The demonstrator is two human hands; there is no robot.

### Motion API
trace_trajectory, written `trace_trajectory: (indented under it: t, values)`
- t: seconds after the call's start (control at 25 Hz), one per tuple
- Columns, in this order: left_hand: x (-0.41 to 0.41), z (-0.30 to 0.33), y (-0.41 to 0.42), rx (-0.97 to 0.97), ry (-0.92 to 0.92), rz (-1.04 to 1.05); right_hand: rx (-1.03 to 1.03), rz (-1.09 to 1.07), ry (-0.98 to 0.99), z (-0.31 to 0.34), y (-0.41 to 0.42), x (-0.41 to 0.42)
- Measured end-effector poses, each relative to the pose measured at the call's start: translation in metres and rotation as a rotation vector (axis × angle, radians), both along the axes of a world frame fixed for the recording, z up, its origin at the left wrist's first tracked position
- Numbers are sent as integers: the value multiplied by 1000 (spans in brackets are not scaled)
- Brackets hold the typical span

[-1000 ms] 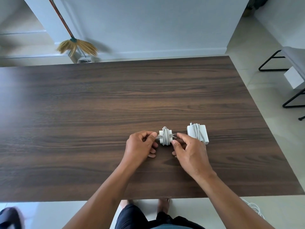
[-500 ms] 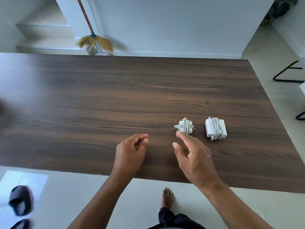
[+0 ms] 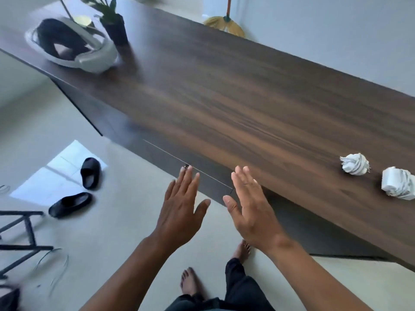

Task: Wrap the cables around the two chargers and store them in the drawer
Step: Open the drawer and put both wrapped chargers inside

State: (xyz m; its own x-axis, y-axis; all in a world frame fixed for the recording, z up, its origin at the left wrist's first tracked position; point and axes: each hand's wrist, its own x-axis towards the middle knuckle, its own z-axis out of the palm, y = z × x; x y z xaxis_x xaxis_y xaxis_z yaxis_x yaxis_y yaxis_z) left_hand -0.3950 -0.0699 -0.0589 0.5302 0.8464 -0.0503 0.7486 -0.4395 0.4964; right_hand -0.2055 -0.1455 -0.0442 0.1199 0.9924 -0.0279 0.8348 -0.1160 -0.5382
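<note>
our left hand (image 3: 179, 212) and right hand (image 3: 251, 209) hover flat, fingers straight and holding nothing, at the drawer (image 3: 193, 176) front, lower centre. both wrapped chargers (image 3: 354, 164) sit at the table's (image 3: 247, 97) right edge of frame.

whole frame is motion-smeared tbh. The two chargers at the right are white blurs: near charger (image 3: 398, 184) clipped by the right edge, far charger (image 3: 354, 164) too soft to make out its cable turns. Headset (image 3: 71, 44) upper left blurry too. Drawer front (image 3: 179, 163) partly behind the left hand (image 3: 179, 212) fingertips.
</note>
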Motion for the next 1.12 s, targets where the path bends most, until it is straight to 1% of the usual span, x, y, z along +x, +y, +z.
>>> trace_trajectory:
  t: [0.16,0.24,0.4,0.56,0.64,0.92,1.12]
  values:
    - [-44,-22,4,-24,156,15,-24,113,-90,-38,20,-51]
    - [-57,-44,12,-38,220,13,-81,145,-140,-61,32,-67]
    - [-67,-110,44,-133,313,39,-246,170,-148,-120,61,-73]
    - [-57,-184,81,-182,355,48,-311,178,-189,-187,99,-64]
    - [-49,-226,97,-177,376,42,-334,182,-201,-224,118,-59]
    - [-21,-344,153,-172,324,88,-330,177,-256,-321,165,-46]
    - [11,-404,214,-168,153,216,-314,159,-289,-370,183,-39]
